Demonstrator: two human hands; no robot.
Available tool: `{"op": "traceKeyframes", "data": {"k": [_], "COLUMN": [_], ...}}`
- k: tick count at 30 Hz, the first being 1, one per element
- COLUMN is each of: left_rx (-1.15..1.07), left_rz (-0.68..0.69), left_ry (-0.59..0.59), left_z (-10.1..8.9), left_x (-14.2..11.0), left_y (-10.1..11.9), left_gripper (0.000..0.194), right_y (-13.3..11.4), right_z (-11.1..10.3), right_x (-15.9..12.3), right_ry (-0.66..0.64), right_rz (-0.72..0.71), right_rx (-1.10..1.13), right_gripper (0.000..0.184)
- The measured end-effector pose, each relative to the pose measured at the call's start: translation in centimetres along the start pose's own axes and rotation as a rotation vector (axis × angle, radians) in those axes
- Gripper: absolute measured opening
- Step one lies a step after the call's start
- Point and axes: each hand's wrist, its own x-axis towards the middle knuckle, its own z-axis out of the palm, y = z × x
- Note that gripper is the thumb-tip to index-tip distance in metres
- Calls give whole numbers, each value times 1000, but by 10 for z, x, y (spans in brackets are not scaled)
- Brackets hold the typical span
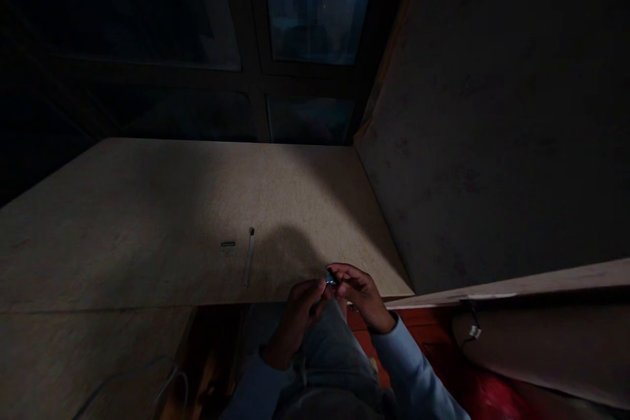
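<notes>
A small dark object with a shiny bluish face is pinched between my two hands, just over the table's front edge. My left hand grips its left side with thumb and fingers. Around its right side close the fingertips of my right hand. The dim light does not show what kind of thing it is. To the left on the table lies a thin, pale stick-like item with a dark tip at its far end. Beside that rests a short, dark flat piece.
The light-coloured table runs back to a dark window. A patterned wall bounds it on the right. A pale cable lies at lower left, and a dark cord with a white tag hangs at lower right.
</notes>
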Motion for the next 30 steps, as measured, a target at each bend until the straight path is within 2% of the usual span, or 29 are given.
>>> {"op": "traceKeyframes", "data": {"k": [5, 8, 13, 18, 21, 23, 27, 30], "left_rx": [3, 23, 40, 58, 57, 65, 108, 161], "left_rz": [12, 24, 17, -2, -3, -2, -2, -14], "left_ry": [-74, -131, -193, -211, -223, -224, -199, -196], "left_z": [8, 16, 28, 33, 34, 35, 33, 30], "left_x": [7, 12, 21, 33, 37, 38, 39, 39], "left_y": [-4, -6, -13, -22, -24, -25, -29, -33], "left_gripper": [66, 64, 71, 76, 79, 79, 79, 81], "right_y": [-10, -14, -7, 0, 5, 13, 31, 41], "right_z": [-5, -20, -70, -115, -124, -125, -128, -136], "right_x": [-5, -12, -26, -35, -35, -31, -21, -15], "right_ry": [70, 126, 351, 598, 727, 790, 807, 808], "right_rz": [11, 20, -31, 101, 179, 194, 207, 217], "right_rx": [-42, -85, -210, -145, -54, -4, -74, -166], "right_gripper": [37, 39, 42, 71, 90, 94, 89, 78]}}
